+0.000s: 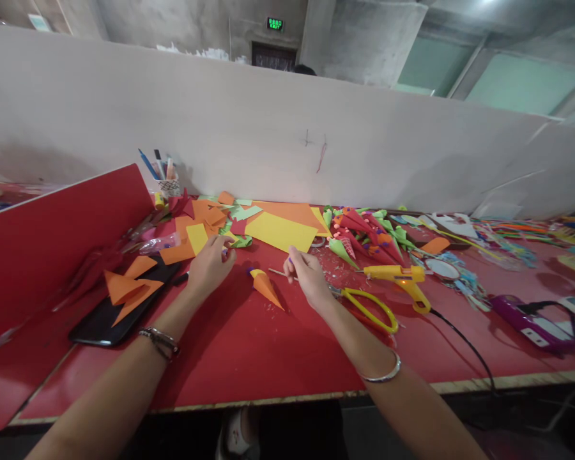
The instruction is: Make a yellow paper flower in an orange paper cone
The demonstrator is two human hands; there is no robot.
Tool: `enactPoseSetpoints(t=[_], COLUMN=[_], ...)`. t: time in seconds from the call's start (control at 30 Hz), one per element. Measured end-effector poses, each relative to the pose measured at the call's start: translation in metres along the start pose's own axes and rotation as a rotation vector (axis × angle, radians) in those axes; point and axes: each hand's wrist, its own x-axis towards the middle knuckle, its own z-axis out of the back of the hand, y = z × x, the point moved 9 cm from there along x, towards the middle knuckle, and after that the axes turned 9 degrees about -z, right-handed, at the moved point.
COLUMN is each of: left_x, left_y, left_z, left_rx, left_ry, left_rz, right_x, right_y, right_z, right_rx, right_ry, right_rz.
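Observation:
An orange paper cone [265, 286] lies on the red table [249, 358] between my two hands. My left hand [211, 263] hovers just left of it with its fingers curled in a pinch; what it holds is too small to make out. My right hand [308, 275] is closed on a thin stick [276, 273] that points left toward the cone. Yellow-handled scissors [368, 306] lie right beside my right wrist. A yellow hot glue gun [402, 278] rests further right, its black cord trailing off the table's front edge.
Orange, yellow and green paper sheets [280, 230] and scraps lie behind my hands. A heap of finished paper cones [364, 236] sits at the right. A pen cup [167, 182] stands at the back wall, a black tablet [119, 306] with orange scraps at the left, a purple device [527, 319] far right.

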Motion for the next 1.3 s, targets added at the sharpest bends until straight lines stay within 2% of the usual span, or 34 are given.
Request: enactPoseSetpoints(t=[0.13, 0.4, 0.6, 0.87, 1.03, 1.3], left_x=[0.000, 0.001, 0.001, 0.001, 0.001, 0.000], left_y=[-0.001, -0.001, 0.000, 0.001, -0.001, -0.001], left_z=[-0.001, -0.001, -0.003, -0.004, -0.003, -0.004], left_rx=[-0.009, -0.021, -0.011, -0.015, -0.019, -0.024], left_ry=[0.017, 0.021, 0.031, 0.030, 0.022, 0.030], left_rz=[0.005, -0.005, -0.006, -0.004, -0.019, -0.021], right_x=[0.001, 0.003, 0.002, 0.001, 0.002, 0.005], right_y=[0.002, -0.003, 0.001, -0.002, 0.001, -0.008], right_z=[0.000, 0.002, 0.002, 0.001, 0.004, 0.003], right_rx=[-0.018, 0.074, -0.017, 0.013, -0.050, 0.080], right_ry=[-0.005, -0.012, -0.040, -0.011, -0.056, -0.031], right_rz=[0.050, -0.006, 0.028, 0.003, 0.050, -0.036])
